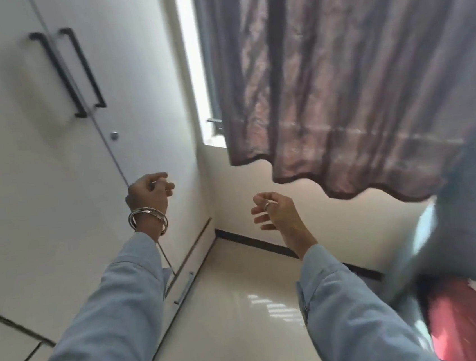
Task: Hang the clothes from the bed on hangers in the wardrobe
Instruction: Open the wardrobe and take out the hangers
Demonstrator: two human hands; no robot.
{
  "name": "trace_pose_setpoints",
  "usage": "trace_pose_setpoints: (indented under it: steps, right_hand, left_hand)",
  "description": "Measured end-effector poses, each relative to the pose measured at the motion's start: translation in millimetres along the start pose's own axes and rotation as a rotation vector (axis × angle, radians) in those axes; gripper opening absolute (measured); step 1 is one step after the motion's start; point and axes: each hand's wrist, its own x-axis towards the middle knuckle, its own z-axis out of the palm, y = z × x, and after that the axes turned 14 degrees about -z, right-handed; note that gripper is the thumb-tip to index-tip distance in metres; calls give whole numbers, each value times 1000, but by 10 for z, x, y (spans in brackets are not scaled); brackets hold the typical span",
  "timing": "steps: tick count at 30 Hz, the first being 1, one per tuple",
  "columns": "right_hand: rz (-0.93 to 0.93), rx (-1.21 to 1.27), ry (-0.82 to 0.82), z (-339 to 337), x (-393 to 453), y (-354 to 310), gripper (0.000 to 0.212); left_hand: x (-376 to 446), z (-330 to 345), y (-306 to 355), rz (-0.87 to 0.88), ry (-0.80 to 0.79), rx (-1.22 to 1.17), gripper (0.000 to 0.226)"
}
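While both hands are raised in front of the person with nothing in them, the wardrobe [52, 158] stands shut on their left, its two white doors meeting at a seam with a pair of long dark handles [68, 73] running upright, well above the hands. The left hand [149, 197] is the nearer grip to those doors, just in front of the right-hand door below the handles, fingers loosely curled and holding nothing. The right hand [275, 210] hangs in open air further from the wardrobe, fingers relaxed and spread, also holding nothing.

Off to the person's right, at the edge of view, lies a blurred heap of dark and red cloth [471, 288], probably the clothes on the bed; the right hand is nearer to it. No hangers show.

A brown curtain [352, 80] hangs over the window [198, 67] between wardrobe and bed. To my eye nothing blocks the doors, so opening them looks like the left hand's job, reaching up to the handles.
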Motion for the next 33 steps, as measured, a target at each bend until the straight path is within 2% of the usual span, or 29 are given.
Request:
trace_pose_setpoints:
  steps: [6,9,13,17,21,25,28,33]
  right_hand:
    - [-46,-2,-255,788,1068,-174,14]
    - [-94,8,-362,1243,1483,-293,9]
    - [-179,49,-463,1930,2044,-470,7]
    - [-314,97,-486,2568,2570,-741,30]
    - [-445,183,-458,3020,2951,-1030,36]
    - [-523,261,-473,3225,3116,-1227,32]
    - [-525,295,-514,3323,3111,-1253,28]
    - [-529,258,-519,3338,3069,-1284,33]
  left_hand:
    - [941,-407,352,10,359,-100,17]
    - [1301,-636,508,11,452,-112,23]
    - [1766,-847,696,88,524,-184,18]
    - [2111,-874,972,266,528,-179,12]
    - [2258,-768,1342,438,486,-171,16]
    - [2408,-709,1484,502,583,-181,15]
    - [2464,-705,1418,540,655,-90,18]
    - [2424,-634,1425,546,662,-96,17]
